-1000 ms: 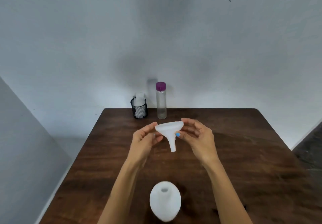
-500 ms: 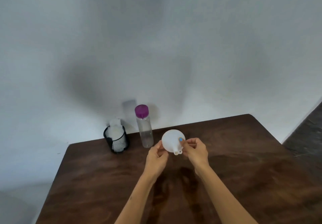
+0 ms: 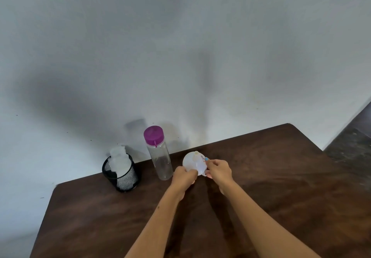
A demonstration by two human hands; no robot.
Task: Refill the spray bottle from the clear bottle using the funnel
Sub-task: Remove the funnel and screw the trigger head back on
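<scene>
Translucent white funnel (image 3: 193, 162), clear bottle (image 3: 160, 159) with purple cap (image 3: 153, 134), black mesh cup (image 3: 122, 175), dark brown table (image 3: 281, 177)

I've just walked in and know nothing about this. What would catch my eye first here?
Probably the two hands, left hand and right hand, pinching a white funnel above the dark wooden table. Just left of them stands a clear bottle with a bright purple cap. Further left, a black mesh cup holds something white.

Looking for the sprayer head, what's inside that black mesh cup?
A white item stands in the black mesh cup and rises above its rim. It is too blurred to identify, and the mesh hides its lower part.
</scene>
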